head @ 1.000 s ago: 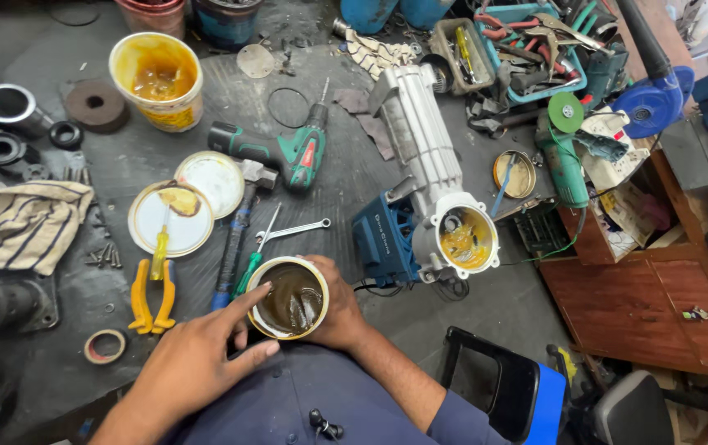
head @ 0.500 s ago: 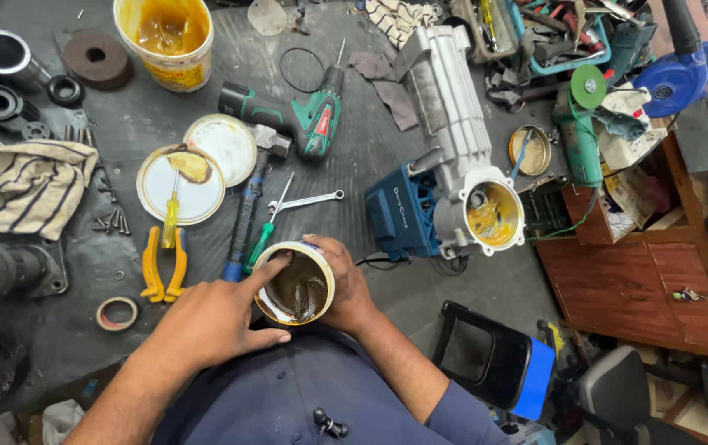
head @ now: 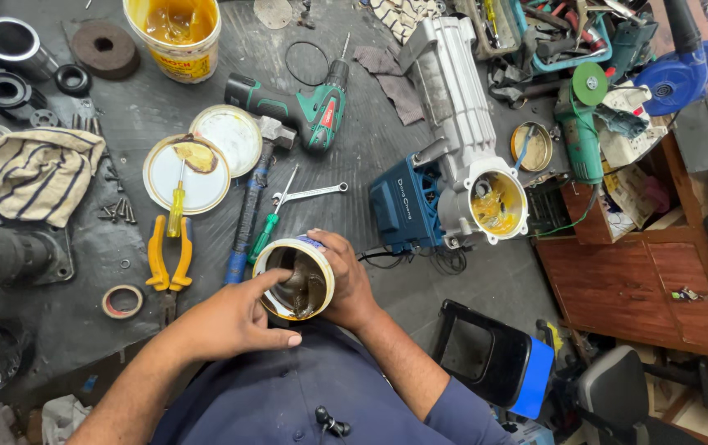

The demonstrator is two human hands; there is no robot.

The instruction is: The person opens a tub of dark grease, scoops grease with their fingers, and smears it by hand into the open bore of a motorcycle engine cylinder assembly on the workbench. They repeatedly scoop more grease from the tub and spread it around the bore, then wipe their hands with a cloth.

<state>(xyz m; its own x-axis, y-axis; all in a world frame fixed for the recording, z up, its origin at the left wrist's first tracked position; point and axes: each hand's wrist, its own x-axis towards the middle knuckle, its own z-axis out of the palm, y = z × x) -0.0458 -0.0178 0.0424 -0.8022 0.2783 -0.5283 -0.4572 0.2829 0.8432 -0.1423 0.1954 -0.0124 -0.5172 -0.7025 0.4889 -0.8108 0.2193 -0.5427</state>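
Tin [head: 295, 280] gripped by right hand [head: 346, 280]; left hand [head: 230, 321] fingers inside.

**Workbench contents, dark rubber mat**

Yellow plastic bucket of amber grease [head: 174, 33] at top edge. Green-and-black cordless drill [head: 300, 103] below it, beside two round white lids [head: 206, 156]; a yellow-handled screwdriver [head: 176, 206] lies across the larger lid. Yellow-handled pliers [head: 168, 259] just under that. Blue-handled hammer [head: 248, 206], green-handled screwdriver [head: 267, 224] and chrome spanner [head: 311, 194] adjacent. Striped cloth [head: 28, 173] left. Grey-and-blue demolition hammer body [head: 457, 140], grease-filled opening facing up, right of centre.
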